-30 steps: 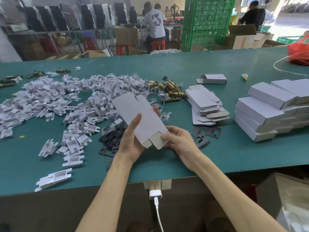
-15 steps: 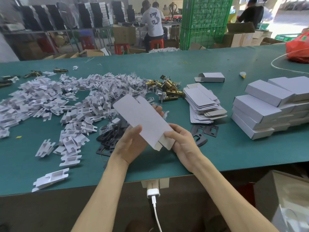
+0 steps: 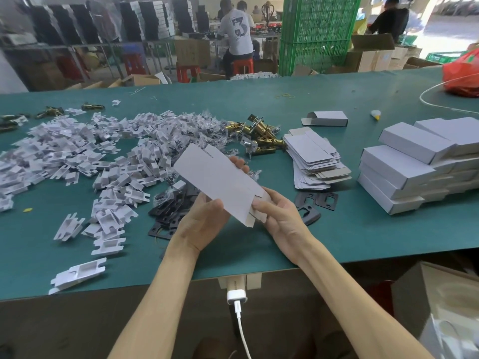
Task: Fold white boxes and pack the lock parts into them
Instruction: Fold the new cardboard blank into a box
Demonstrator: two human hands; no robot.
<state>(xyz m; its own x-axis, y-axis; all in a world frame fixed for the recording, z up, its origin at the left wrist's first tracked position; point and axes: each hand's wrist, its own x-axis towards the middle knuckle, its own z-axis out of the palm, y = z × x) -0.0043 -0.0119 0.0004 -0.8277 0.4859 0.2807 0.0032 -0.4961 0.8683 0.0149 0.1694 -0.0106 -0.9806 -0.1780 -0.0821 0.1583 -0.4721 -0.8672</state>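
I hold one flat white box blank (image 3: 220,177) slanted above the green table (image 3: 337,237). My left hand (image 3: 202,224) grips its long side, thumb on top and fingertips showing behind its far edge. My right hand (image 3: 280,216) pinches the flap at its near end. A stack of flat blanks (image 3: 313,156) lies to the right. Folded white boxes (image 3: 414,161) are piled at the far right. Brass latch parts (image 3: 261,136) lie beyond the blank, and black plates (image 3: 171,206) lie under my hands.
A wide heap of white plastic inserts (image 3: 77,156) covers the table's left half. One folded box (image 3: 328,118) lies alone further back. A red bag (image 3: 461,73) and a white cable (image 3: 440,104) sit at the far right. A charger (image 3: 236,295) hangs at the near edge. People work behind.
The blank has shifted slightly right and nearer to me. My left thumb has slid down toward its near end, and my right hand has closed further over the end flap.
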